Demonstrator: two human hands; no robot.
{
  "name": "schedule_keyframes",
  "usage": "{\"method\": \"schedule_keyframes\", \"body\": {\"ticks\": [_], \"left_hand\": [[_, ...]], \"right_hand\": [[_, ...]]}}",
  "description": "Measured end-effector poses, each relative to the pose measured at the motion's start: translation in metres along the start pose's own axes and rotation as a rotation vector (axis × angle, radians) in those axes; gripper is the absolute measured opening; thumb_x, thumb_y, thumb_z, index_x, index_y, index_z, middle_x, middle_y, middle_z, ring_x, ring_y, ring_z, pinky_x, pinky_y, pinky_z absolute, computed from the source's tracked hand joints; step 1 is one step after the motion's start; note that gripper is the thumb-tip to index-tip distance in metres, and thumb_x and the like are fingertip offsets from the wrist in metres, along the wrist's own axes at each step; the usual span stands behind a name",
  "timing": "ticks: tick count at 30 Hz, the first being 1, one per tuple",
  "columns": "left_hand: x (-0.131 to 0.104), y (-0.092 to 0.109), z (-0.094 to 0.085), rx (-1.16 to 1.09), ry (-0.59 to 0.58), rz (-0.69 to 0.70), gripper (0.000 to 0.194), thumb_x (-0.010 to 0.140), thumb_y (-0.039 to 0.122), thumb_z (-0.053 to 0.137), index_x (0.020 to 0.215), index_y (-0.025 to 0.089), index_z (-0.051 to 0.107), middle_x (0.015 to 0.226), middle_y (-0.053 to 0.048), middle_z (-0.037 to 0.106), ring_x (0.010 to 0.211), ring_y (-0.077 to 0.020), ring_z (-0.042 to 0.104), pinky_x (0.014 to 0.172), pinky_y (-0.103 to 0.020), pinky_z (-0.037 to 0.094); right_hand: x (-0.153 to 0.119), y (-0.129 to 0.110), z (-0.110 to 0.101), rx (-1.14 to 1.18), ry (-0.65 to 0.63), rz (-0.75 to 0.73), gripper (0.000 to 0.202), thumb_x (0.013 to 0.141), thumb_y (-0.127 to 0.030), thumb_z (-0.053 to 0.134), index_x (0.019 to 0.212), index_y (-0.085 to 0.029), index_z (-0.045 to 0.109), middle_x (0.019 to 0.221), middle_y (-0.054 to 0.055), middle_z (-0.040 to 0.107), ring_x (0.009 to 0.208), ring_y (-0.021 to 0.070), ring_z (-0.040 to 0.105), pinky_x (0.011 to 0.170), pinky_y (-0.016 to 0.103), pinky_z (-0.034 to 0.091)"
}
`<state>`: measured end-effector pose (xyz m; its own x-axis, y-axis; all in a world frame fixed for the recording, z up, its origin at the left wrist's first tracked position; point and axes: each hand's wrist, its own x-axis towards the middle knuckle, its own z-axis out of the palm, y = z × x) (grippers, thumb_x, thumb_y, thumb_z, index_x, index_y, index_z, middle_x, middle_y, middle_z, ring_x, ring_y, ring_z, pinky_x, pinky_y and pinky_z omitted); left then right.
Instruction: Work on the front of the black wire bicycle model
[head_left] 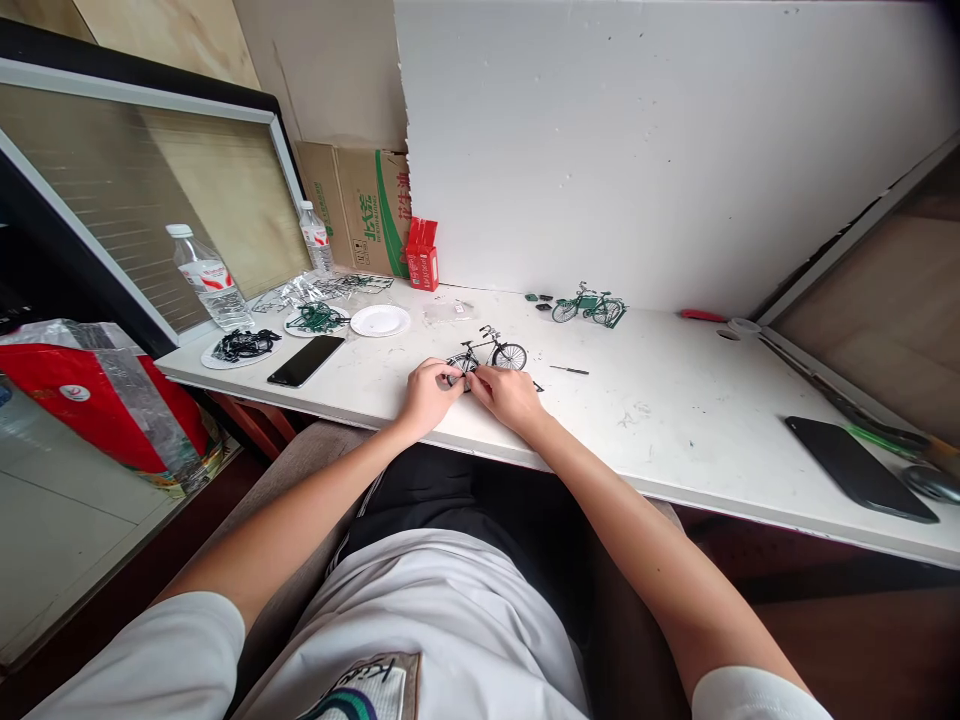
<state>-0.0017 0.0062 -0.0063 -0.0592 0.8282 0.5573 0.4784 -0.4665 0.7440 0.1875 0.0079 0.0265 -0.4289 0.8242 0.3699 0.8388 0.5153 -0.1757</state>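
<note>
A small black model bicycle (510, 356) stands on the white table near its front edge, handlebars toward the right. At its rear wheel, my left hand (433, 392) has its fingers closed on the bicycle. Close against it, my right hand (507, 392) pinches at the lower middle of the bicycle, its fingertips almost touching those of the left. Whatever small part lies between the right fingertips is too small to make out. A green model bicycle (589, 305) stands farther back. A thin dark screwdriver (570, 370) lies right of my hands.
Paper plates (380, 321) stand at the left, two holding black parts (244, 345) and green parts (318, 317). Phones lie at left (306, 361) and right (859, 468). Bottles (214, 278), a red box (422, 262) and a carton (352, 210) stand behind.
</note>
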Motion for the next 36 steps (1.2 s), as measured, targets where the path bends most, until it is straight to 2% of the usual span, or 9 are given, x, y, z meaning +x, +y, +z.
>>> {"method": "schedule_keyframes", "body": {"ticks": [4,8,11,15,18,29,36], "left_hand": [[0.000,0.001,-0.001,-0.005,-0.004,0.000,0.006,0.082,0.017,0.079,0.087,0.019,0.081,0.096,-0.007,0.077,0.078,-0.0180,0.067,0.077,-0.033,0.058],[-0.001,-0.001,0.000,-0.019,-0.024,0.010,0.009,0.082,0.018,0.077,0.089,0.019,0.082,0.096,-0.007,0.078,0.080,-0.0183,0.069,0.081,-0.034,0.058],[-0.001,-0.005,0.002,-0.040,-0.005,-0.001,0.010,0.080,0.016,0.077,0.089,0.018,0.081,0.096,-0.007,0.078,0.081,-0.0190,0.070,0.081,-0.034,0.059],[-0.001,-0.007,0.004,-0.057,-0.001,-0.020,0.007,0.081,0.017,0.077,0.086,0.019,0.080,0.095,-0.007,0.078,0.077,-0.0187,0.070,0.076,-0.033,0.059],[-0.001,-0.006,0.005,-0.074,-0.011,-0.022,0.006,0.082,0.018,0.076,0.087,0.019,0.080,0.095,-0.007,0.078,0.080,-0.0195,0.072,0.078,-0.034,0.059],[-0.001,-0.004,0.004,-0.084,-0.013,-0.052,0.007,0.082,0.021,0.076,0.087,0.019,0.080,0.097,-0.009,0.079,0.083,-0.0213,0.074,0.078,-0.035,0.060],[-0.002,-0.002,0.003,-0.069,-0.032,-0.026,0.007,0.084,0.020,0.074,0.087,0.019,0.080,0.094,-0.008,0.077,0.080,-0.0201,0.071,0.077,-0.035,0.057]], "right_hand": [[-0.001,-0.001,0.000,-0.007,-0.013,-0.039,0.052,0.116,-0.046,0.039,0.091,-0.021,0.077,0.092,0.009,0.080,0.077,0.0193,0.069,0.065,0.030,0.029],[-0.003,-0.004,-0.002,-0.014,-0.053,-0.006,0.057,0.116,-0.052,0.036,0.092,-0.022,0.078,0.091,0.008,0.081,0.075,0.0191,0.069,0.064,0.030,0.030],[-0.005,-0.005,-0.003,-0.027,-0.058,0.013,0.052,0.113,-0.055,0.041,0.097,-0.021,0.076,0.090,0.008,0.081,0.074,0.0197,0.070,0.065,0.030,0.031],[-0.006,-0.004,-0.002,-0.025,-0.034,0.018,0.036,0.110,-0.049,0.048,0.121,-0.023,0.071,0.089,0.005,0.081,0.074,0.0215,0.070,0.066,0.030,0.034],[-0.007,-0.003,-0.001,-0.019,-0.015,0.011,0.032,0.109,-0.045,0.048,0.126,-0.025,0.067,0.088,0.004,0.080,0.073,0.0212,0.070,0.067,0.029,0.035],[-0.005,0.007,0.009,0.036,0.104,-0.039,0.018,0.110,-0.036,0.056,0.110,-0.024,0.069,0.092,0.003,0.081,0.073,0.0166,0.069,0.066,0.027,0.032],[-0.003,0.008,0.011,-0.001,0.141,-0.067,0.039,0.113,-0.040,0.053,0.085,-0.020,0.071,0.084,0.004,0.077,0.072,0.0145,0.066,0.064,0.030,0.028]]}}
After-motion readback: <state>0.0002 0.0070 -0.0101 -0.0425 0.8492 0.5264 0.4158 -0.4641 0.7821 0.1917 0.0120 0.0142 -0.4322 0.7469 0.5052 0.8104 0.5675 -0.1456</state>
